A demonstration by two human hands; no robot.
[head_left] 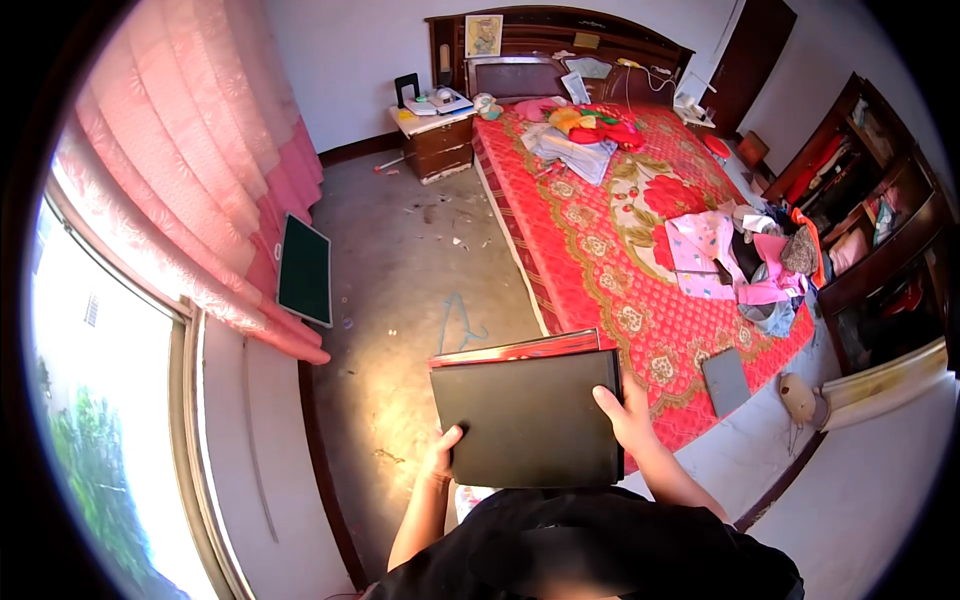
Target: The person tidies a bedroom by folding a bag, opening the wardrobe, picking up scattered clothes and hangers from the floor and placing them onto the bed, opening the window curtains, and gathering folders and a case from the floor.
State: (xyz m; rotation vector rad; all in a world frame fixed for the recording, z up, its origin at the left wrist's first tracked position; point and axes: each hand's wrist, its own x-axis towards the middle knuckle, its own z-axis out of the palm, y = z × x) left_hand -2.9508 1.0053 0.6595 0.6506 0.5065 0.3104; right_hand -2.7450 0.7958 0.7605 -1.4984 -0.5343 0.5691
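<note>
In front of my body I hold a flat black rectangular thing (525, 420), like a folder or album cover; its kind is not certain. A red-edged flat item (515, 348) shows behind its far edge. My left hand (440, 455) grips the lower left side, thumb on top. On the right edge, my right hand (628, 415) has its thumb on the black face and its fingers along the side and underneath. Most fingers of both hands are hidden. Just beyond lies a blue clothes hanger (462, 320) on the floor.
A bed with a red patterned cover (590, 260) bears piled clothes (745, 260) and a grey flat board (727, 382). A green board (304, 270) leans by the pink curtain (200, 150). A nightstand (437, 147) stands beyond; an open wardrobe (870, 215) is right.
</note>
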